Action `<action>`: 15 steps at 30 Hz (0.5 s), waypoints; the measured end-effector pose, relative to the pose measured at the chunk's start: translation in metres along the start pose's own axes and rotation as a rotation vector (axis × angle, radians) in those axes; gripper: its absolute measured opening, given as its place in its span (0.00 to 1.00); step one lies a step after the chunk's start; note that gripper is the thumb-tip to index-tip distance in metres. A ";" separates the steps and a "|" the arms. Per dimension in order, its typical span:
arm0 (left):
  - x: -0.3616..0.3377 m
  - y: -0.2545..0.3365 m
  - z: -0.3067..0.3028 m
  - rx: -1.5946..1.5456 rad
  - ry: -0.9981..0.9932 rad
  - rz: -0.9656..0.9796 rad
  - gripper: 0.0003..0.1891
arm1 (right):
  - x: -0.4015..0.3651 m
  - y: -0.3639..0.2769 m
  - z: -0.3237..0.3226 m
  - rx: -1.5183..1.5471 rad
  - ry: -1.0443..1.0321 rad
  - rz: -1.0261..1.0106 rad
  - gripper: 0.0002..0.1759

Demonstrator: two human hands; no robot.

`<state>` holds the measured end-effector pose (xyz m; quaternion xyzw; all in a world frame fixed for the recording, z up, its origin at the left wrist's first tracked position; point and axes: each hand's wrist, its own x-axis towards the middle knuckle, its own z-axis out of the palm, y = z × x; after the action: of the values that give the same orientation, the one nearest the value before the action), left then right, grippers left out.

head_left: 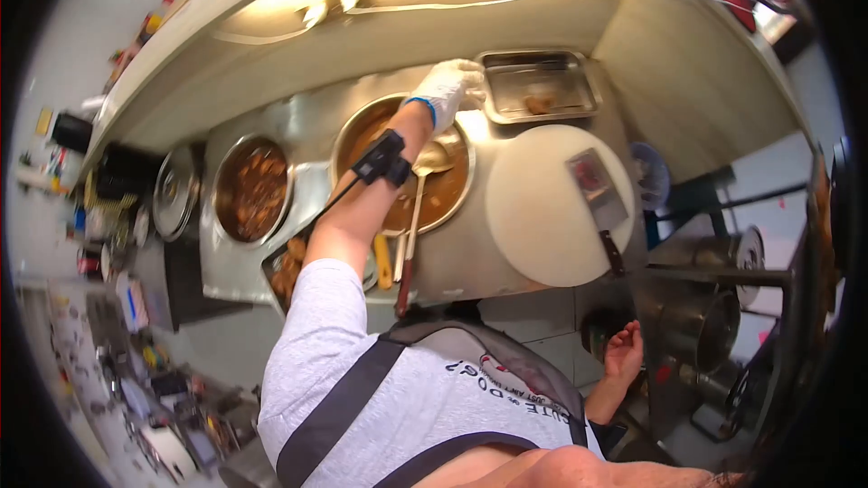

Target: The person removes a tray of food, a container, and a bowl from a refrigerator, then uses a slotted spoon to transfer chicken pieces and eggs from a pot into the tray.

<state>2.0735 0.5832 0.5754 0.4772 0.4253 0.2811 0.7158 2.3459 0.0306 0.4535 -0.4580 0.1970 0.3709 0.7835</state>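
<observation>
My left hand (448, 90), in a white glove with a black band on the wrist, reaches over the far rim of a large pot of brown sauce (452, 185). Its curled fingers meet the left edge of a shallow metal tray (579, 81); whether they grip it is unclear. A small brown piece of food (540, 104) lies in that tray. A ladle (432, 161) rests in the pot, its long handle pointing toward me. My bare right hand (624, 352) hangs low beside my body, fingers apart, holding nothing.
A second pot of brown meat pieces (251, 188) stands to the left, with a lid (174, 192) beside it. A round white cutting board (533, 217) carries a cleaver (597, 190). A tray of food (282, 271) sits near the counter's front edge. Metal pots (705, 325) stand lower right.
</observation>
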 end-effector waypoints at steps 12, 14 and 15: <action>-0.305 -0.115 -0.263 0.900 0.316 -0.186 0.13 | 0.032 0.025 0.073 -0.228 -0.192 0.086 0.13; -0.318 -0.123 -0.246 0.887 0.430 -0.300 0.14 | 0.025 0.040 0.096 -0.263 -0.257 0.102 0.13; -0.317 -0.133 -0.249 1.023 0.416 -0.161 0.16 | 0.019 0.048 0.108 -0.272 -0.342 0.126 0.13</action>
<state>1.7024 0.3861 0.5154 0.6643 0.6750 0.0715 0.3130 2.3181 0.1463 0.4682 -0.4766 0.0378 0.5142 0.7121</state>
